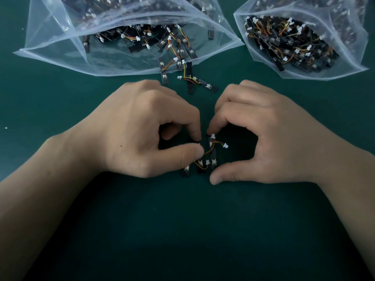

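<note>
Right now you are working low on the dark green counter. The bundle of short black circuit strips, joined by orange and yellow wires with white plugs, lies between your hands near the middle of the scene. Your left hand pinches one strip end between thumb and forefinger. Your right hand curls round the bundle from the right, with its forefinger tip on the far end of a strip and its thumb flat on the counter just near of it.

This looks like the gathering or untangling step, with the strips not yet squared up. The next move calls for easing the strips apart by their bodies rather than tugging the thin wires, so no plug snags.

Farther off, a few loose black strips with wires lie at the mouth of the left clear plastic bag, which holds many more. A second clear plastic bag, also full, lies far right, well apart.
</note>
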`<state>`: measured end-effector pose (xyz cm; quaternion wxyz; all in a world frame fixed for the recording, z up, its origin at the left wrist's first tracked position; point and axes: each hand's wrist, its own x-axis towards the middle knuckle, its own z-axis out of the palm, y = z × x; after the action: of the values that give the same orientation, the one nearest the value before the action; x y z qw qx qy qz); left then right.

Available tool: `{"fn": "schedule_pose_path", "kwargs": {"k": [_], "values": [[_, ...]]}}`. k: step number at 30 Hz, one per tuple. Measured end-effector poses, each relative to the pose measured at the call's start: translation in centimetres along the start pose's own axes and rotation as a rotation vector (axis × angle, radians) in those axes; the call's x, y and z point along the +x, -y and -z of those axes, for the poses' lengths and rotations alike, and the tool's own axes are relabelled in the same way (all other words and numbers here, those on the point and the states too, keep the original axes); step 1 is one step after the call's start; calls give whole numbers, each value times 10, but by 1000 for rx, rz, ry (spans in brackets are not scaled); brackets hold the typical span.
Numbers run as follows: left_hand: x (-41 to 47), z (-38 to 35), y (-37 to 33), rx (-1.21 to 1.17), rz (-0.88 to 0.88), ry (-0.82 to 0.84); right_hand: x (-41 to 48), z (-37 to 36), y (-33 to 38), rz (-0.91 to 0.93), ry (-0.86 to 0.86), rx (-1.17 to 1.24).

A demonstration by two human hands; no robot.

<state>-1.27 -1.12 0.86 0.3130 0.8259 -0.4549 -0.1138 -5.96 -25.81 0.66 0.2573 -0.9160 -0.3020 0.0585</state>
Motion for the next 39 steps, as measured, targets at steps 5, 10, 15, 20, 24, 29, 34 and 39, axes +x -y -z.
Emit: {"fn": "schedule_pose_path", "kwargs": {"k": [5,10,15,20,24,29,34,39], "values": [[0,0,-1,-4,12,-12,-1,2,0,4,28,39],[0,0,0,-13,18,-22,-2,3,-1,0,52,73],[1,-1,2,-34,3,-22,-2,1,0,-15,33,55],[2,0,4,-65,-17,-15,-1,-1,-1,-2,12,38],[3,0,4,-80,-33,-15,-1,-2,-2,-2,12,30],[2,3,4,-105,-31,-35,0,-1,-2,-4,8,24],[0,0,3,-65,26,-60,-1,1,-2,-4,8,42],[1,-1,4,-19,-3,-47,-1,1,-2,9,5,50]]}}
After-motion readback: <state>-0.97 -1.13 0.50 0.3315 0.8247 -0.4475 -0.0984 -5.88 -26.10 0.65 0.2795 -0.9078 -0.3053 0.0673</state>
